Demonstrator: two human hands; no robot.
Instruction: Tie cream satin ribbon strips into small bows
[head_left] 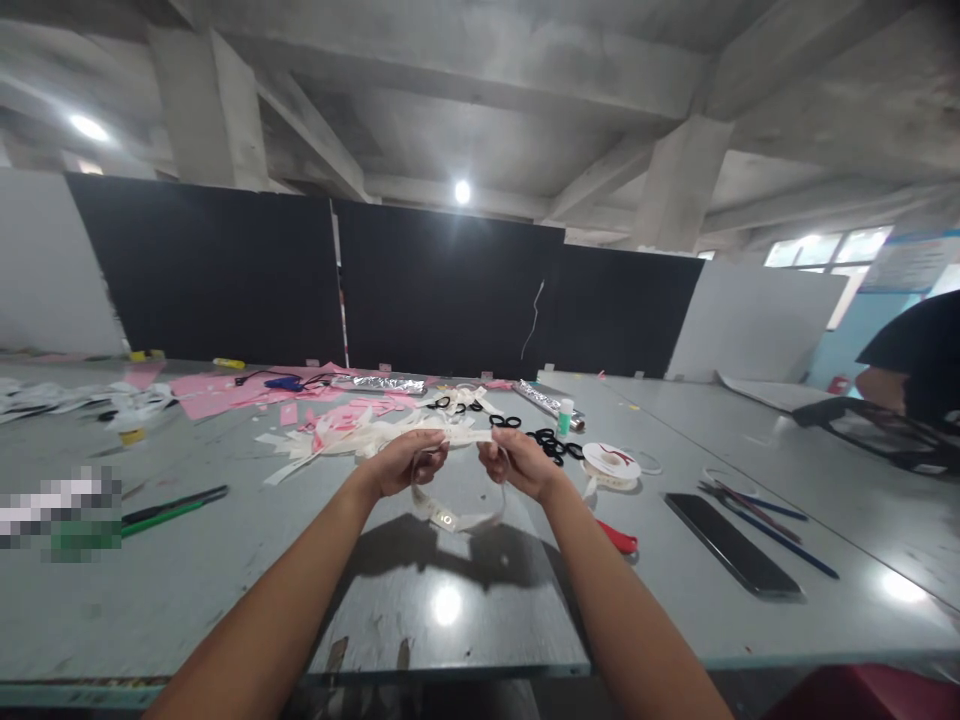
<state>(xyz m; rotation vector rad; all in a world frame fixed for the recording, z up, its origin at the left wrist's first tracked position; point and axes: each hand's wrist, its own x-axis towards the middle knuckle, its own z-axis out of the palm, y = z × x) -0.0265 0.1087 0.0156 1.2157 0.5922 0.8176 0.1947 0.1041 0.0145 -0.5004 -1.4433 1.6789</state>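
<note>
Between my two hands a cream printed ribbon point(466, 436) is stretched flat, and its slack hangs below in a loop close to the table. My left hand point(409, 462) pinches the ribbon at its left side, fingers curled. On the other side my right hand point(523, 462) is closed on it too, thumb on top. Gold-looking lettering shows on the lower part of the loop. A white ribbon spool point(611, 462) lies right of my right hand. Behind my hands is a heap of cream ribbon pieces point(360, 440).
Several black rings point(551, 443) and a glue stick point(565, 417) lie beyond my right hand. Farther right are a dark phone point(731, 543) and slim tools point(772, 520). A red-handled item point(617, 537) sits by my right forearm. Pink paper point(225, 392) covers the back left. Another person point(911, 370) is at far right.
</note>
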